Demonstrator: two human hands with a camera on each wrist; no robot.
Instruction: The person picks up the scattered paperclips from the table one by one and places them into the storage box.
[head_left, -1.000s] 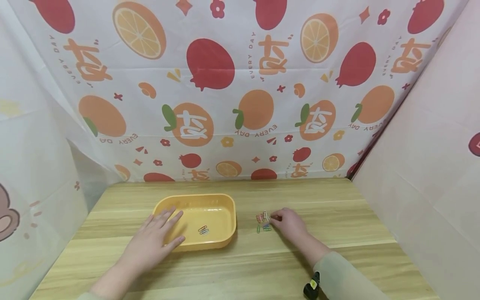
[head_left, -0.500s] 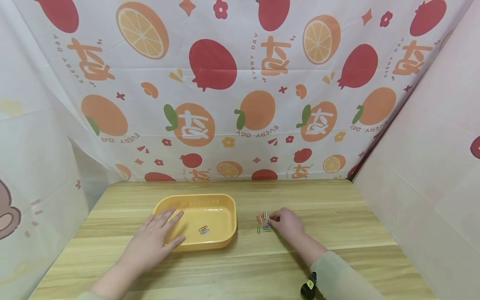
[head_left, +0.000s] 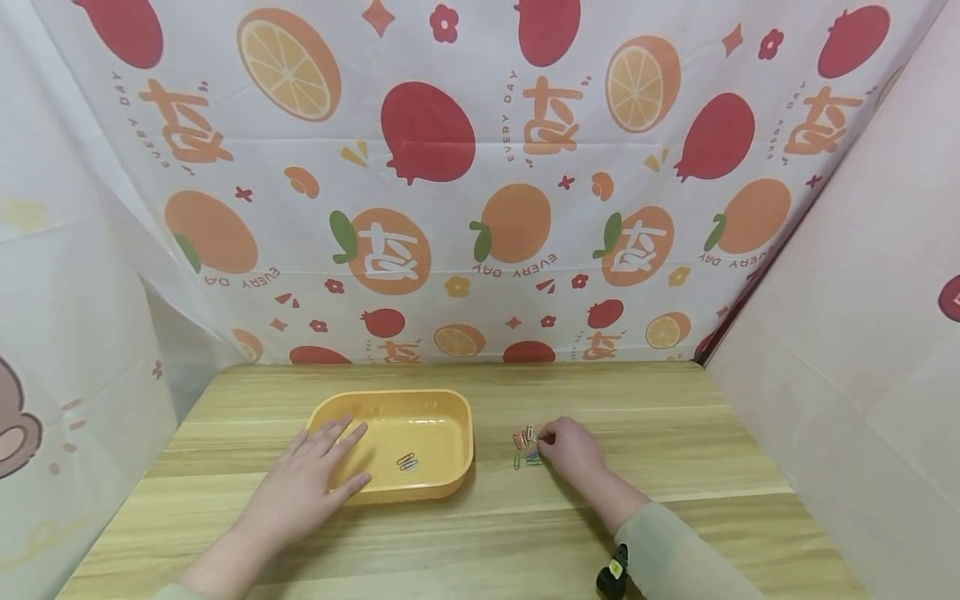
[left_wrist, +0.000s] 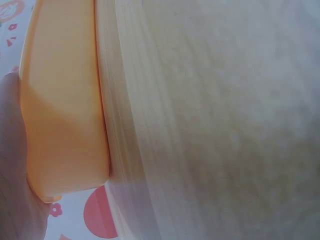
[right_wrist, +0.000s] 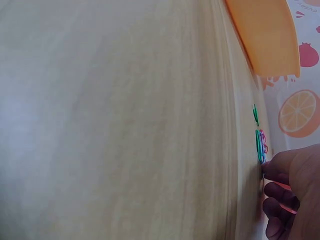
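Lower left of centre, a yellow tray (head_left: 442,437) holds paper clips (head_left: 407,462) slanting up rightward, left hand (head_left: 302,479) spread over its side, right hand (head_left: 574,453) at loose clips (head_left: 524,439), grip unclear.

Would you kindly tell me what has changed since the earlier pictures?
The right hand and its sleeve have shifted slightly left beside the loose paper clips; whether it pinches one is unclear. The left hand, yellow tray and clips inside it look unchanged.

Glossy plastic tray (head_left: 438,437), wood-grain table (head_left: 517,542)
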